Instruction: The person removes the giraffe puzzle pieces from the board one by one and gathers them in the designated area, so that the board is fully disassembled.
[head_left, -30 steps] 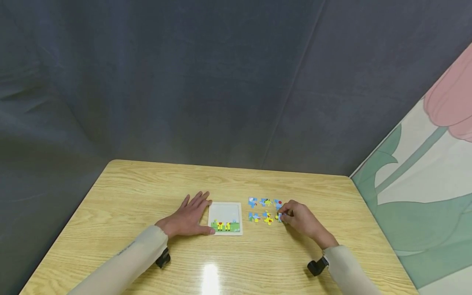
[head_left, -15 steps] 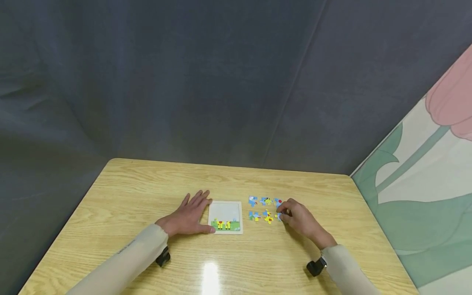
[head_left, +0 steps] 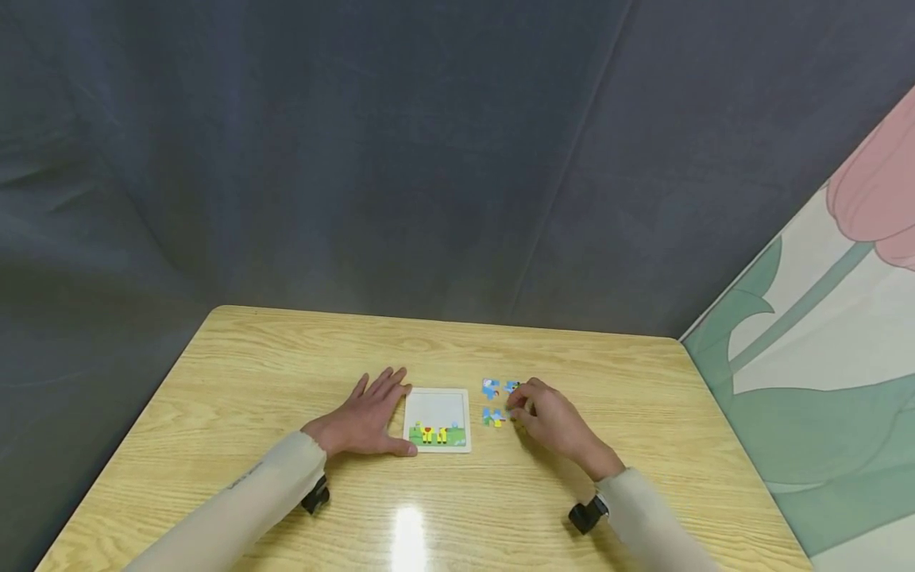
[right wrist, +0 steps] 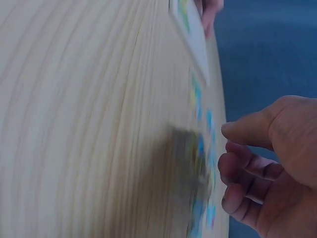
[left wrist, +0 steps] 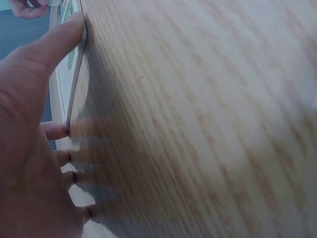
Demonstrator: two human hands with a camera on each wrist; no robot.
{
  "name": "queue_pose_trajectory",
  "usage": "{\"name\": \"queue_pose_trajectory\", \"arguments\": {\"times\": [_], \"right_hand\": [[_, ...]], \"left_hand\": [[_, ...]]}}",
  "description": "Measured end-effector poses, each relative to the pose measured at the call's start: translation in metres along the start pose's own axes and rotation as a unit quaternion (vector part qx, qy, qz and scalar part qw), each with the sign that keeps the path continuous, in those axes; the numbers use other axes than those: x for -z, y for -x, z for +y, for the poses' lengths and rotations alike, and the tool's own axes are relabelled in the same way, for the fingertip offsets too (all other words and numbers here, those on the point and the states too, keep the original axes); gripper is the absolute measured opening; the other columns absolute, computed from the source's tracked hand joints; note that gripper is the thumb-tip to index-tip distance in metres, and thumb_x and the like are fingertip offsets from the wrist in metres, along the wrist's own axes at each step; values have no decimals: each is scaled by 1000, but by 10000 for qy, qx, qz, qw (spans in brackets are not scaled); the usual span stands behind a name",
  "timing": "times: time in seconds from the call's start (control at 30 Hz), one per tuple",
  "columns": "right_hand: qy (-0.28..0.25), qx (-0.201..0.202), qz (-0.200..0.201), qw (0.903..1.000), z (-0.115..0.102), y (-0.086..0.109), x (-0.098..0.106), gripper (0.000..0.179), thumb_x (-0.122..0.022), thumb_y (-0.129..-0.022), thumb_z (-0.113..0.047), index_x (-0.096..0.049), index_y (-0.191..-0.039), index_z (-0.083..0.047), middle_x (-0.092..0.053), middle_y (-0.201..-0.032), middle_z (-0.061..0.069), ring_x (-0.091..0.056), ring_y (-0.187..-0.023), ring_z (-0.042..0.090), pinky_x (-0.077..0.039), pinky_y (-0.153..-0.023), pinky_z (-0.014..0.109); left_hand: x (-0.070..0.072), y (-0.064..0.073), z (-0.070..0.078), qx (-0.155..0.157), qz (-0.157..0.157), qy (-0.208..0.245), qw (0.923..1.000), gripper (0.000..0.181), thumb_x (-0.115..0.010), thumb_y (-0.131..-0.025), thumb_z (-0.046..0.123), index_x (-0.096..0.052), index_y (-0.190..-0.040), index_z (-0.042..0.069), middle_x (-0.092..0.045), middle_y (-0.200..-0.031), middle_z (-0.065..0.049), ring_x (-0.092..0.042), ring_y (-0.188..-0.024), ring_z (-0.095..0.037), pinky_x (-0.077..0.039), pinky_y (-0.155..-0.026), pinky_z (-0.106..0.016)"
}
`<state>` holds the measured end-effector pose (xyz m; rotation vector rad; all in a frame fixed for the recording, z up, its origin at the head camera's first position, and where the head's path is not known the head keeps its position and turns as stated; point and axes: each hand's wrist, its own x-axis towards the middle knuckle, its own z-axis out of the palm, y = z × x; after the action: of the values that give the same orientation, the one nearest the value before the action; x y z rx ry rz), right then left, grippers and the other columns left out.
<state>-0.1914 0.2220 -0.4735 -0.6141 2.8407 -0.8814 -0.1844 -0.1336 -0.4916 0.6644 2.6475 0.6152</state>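
A shallow white puzzle tray [head_left: 468, 421] lies flat on the table, its lower strip filled with green pieces showing yellow legs [head_left: 442, 437]. My left hand [head_left: 368, 421] has its fingers spread at the tray's left side. Its thumb touches the lower left corner and the forefinger the upper left. My right hand [head_left: 554, 417] hovers over the loose jigsaw pieces, fingers loosely bent. In the right wrist view, thumb and fingertips are a little apart with nothing visible between them. Blue pieces [head_left: 489, 387] and a blue-yellow piece [head_left: 493, 417] show; others are hidden beneath the hand.
The wooden table [head_left: 300, 342] meets a dark curtain [head_left: 429, 199] at its back edge. On the right hangs a flower-patterned cloth [head_left: 822, 445]. Blurred loose pieces [right wrist: 198, 213] lie beneath the right hand in the right wrist view.
My right hand has moved left, from the rightmost loose pieces to over the middle ones. My left hand has stayed at the tray.
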Motion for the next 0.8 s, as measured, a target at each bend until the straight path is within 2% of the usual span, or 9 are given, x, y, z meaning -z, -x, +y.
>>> {"name": "queue_pose_trajectory", "arguments": {"times": [0.27,0.43,0.63,0.8], "right_hand": [[-13,707,-543,9960,-53,-18,-31,12,-73,-100,-9,-75,-112,-9,-66,-103,-1,-56,-84,9,-49,-73,24],[191,908,-1102,9896,-78,-26,-46,21,-72,-102,-17,-73,-122,-10,-63,-111,2,-52,-82,7,-48,-70,24],[658,789,-1446,9841,-103,-30,-61,31,-78,-99,-23,-70,-127,-12,-63,-112,1,-56,-82,6,-50,-72,23],[1063,609,-1530,9806,-119,-32,-66,29,-78,-99,-22,-68,-124,-12,-60,-103,0,-53,-74,9,-47,-65,25]], "left_hand": [[0,0,-1,-49,37,75,10000,111,-78,-87,67,-32,-166,3,-9,-181,-16,-7,-169,-41,-5,-134,-68],[0,1,-1,-64,47,82,9999,110,-78,-88,67,-33,-165,3,-9,-181,-17,-6,-169,-41,-5,-134,-69],[-1,2,0,-71,5,38,10000,108,-77,-89,67,-33,-165,4,-8,-181,-17,-6,-169,-42,-4,-133,-69],[0,2,0,-60,-1,30,10000,108,-75,-90,68,-33,-166,4,-7,-181,-17,-5,-169,-41,-3,-134,-69]]}}
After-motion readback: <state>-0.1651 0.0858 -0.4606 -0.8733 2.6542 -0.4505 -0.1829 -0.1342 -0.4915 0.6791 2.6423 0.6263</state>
